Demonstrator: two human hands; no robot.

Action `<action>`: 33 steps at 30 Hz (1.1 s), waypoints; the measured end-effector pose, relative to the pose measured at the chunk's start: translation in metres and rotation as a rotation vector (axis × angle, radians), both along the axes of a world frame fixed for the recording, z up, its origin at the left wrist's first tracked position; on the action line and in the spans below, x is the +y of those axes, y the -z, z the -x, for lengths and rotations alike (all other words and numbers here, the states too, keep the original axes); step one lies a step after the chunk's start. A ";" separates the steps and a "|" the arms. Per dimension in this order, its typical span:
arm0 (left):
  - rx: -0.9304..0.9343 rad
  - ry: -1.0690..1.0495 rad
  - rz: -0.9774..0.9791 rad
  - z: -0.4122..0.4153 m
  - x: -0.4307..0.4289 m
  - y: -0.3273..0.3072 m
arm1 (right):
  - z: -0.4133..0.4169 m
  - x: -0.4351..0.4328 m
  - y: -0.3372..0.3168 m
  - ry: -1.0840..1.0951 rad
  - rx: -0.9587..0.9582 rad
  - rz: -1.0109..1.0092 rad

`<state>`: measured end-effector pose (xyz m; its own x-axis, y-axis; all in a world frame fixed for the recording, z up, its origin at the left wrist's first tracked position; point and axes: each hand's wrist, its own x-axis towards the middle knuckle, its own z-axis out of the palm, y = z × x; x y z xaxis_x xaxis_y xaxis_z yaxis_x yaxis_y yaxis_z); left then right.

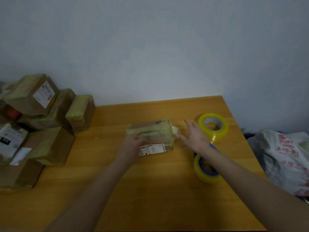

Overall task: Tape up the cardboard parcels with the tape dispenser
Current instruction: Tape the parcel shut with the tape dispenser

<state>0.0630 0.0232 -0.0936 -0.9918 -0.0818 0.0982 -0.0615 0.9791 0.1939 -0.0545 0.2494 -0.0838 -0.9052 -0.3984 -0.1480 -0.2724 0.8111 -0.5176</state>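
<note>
step: taping judged near done on parcel [155, 131], pressed by flat left hand [133, 145] | right hand [194, 134] spread, nothing gripped, beside loose tape end [176, 130] | tape dispenser [206, 170] under right forearm on bench [150, 195] | next: tape end likely to be smoothed down

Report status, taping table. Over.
Left hand flat on centre parcel. Right hand open by its loose tape end. Tape dispenser unheld under right forearm. Spare roll close by, not blocking.

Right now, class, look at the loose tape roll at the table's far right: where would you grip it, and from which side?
From above. The tape roll lies flat with its core hole facing up, so put fingers in the hole and the thumb on the outer wall. The right hand is nearest.
</note>
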 end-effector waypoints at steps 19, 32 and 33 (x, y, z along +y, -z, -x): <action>-0.186 -0.321 -0.900 0.005 0.048 0.007 | -0.037 -0.022 0.022 -0.085 -0.174 -0.144; -0.232 0.146 0.104 -0.007 0.067 0.042 | -0.014 0.101 0.021 0.160 -0.257 -0.345; -0.202 0.127 0.098 -0.009 0.067 0.043 | -0.013 0.104 0.028 0.128 -0.329 -0.361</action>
<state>0.0723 0.0903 -0.1363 -0.9938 0.0446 -0.1020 0.0350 0.9949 0.0942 -0.0417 0.3538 -0.1117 -0.8256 -0.1585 -0.5415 -0.0288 0.9703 -0.2400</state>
